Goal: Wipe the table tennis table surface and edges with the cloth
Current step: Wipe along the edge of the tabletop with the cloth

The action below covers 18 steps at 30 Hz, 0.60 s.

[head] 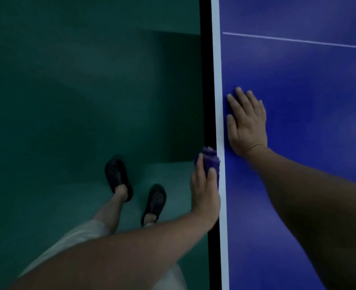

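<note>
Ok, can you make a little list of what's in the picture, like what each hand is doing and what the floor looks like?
left hand: grips a bumpy purple cloth against the table's side edge
right hand: flat, fingers straight, resting on the blue table tennis table top
table edge: white stripe along the top, black side below
floor: dark green
feet: black perforated clogs

A green floor (57,206) is seen on the left, dim overall and somewhat lighter in the near part. A broad, darker shadow (168,91) is cast across the floor beside the desk's black side, with a straight edge at its far and near ends. The light is low throughout, and soft pale patches are reflected on the surfaces.
</note>
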Each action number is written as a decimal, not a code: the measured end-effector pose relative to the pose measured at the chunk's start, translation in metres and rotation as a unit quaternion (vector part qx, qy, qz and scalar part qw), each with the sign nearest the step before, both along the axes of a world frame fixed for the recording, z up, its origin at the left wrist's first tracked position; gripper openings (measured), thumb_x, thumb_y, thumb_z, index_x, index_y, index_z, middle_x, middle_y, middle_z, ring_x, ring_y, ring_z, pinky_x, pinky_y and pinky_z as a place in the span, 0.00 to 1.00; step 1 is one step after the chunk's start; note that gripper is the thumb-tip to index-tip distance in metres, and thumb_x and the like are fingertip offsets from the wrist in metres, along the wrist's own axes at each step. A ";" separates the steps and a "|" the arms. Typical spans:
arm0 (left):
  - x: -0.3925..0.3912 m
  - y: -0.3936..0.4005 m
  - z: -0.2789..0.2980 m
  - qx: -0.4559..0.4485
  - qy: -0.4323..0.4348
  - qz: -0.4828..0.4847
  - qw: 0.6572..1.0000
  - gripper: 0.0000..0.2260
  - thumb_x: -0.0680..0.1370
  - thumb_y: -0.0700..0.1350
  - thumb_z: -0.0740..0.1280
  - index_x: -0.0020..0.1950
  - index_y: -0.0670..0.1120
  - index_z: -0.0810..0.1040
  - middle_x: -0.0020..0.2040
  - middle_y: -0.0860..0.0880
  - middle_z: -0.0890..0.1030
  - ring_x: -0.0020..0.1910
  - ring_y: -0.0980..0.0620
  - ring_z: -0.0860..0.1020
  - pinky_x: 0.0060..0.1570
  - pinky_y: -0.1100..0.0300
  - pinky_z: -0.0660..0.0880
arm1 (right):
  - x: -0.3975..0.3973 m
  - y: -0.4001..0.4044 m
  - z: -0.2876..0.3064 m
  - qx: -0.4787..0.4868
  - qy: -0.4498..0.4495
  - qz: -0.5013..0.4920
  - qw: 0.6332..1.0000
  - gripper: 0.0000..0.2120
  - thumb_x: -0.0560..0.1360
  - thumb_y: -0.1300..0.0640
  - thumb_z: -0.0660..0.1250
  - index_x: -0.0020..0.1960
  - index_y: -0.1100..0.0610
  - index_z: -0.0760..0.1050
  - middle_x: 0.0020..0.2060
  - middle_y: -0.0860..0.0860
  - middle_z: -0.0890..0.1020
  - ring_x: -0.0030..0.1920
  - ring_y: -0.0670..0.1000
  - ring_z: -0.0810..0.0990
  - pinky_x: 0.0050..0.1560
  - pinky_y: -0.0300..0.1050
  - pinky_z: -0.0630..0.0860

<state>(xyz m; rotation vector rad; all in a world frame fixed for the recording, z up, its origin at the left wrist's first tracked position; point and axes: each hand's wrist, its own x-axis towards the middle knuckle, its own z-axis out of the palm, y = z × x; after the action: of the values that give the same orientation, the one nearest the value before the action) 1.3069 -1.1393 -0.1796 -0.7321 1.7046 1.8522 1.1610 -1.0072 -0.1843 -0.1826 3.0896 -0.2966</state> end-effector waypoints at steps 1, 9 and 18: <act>0.003 0.001 0.002 0.006 -0.013 0.004 1.000 0.20 0.86 0.51 0.53 0.77 0.65 0.54 0.79 0.57 0.59 0.75 0.61 0.58 0.72 0.63 0.52 | -0.001 0.000 0.000 -0.001 0.001 0.001 1.000 0.25 0.82 0.51 0.55 0.78 0.52 0.65 0.78 0.51 0.63 0.79 0.57 0.58 0.78 0.60 0.51; -0.150 -0.004 -0.019 -0.028 -0.024 0.056 0.998 0.20 0.85 0.51 0.56 0.78 0.56 0.65 0.74 0.46 0.69 0.72 0.48 0.67 0.72 0.57 0.60 | 0.000 -0.001 -0.004 0.010 0.002 0.001 1.000 0.25 0.81 0.52 0.54 0.77 0.53 0.65 0.78 0.53 0.64 0.78 0.58 0.59 0.77 0.62 0.54; -0.173 -0.008 -0.029 -0.021 0.014 0.042 0.999 0.20 0.85 0.52 0.56 0.78 0.58 0.63 0.74 0.47 0.69 0.72 0.48 0.67 0.74 0.48 0.62 | -0.002 -0.001 0.000 0.013 -0.009 0.005 1.000 0.25 0.81 0.52 0.55 0.77 0.54 0.66 0.78 0.54 0.64 0.78 0.59 0.59 0.77 0.63 0.54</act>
<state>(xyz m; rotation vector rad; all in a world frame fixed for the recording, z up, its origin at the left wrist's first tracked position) 1.1335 -1.1473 -0.2081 -0.8103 1.7601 1.8966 1.1594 -1.0083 -0.1846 -0.1936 3.0725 -0.2549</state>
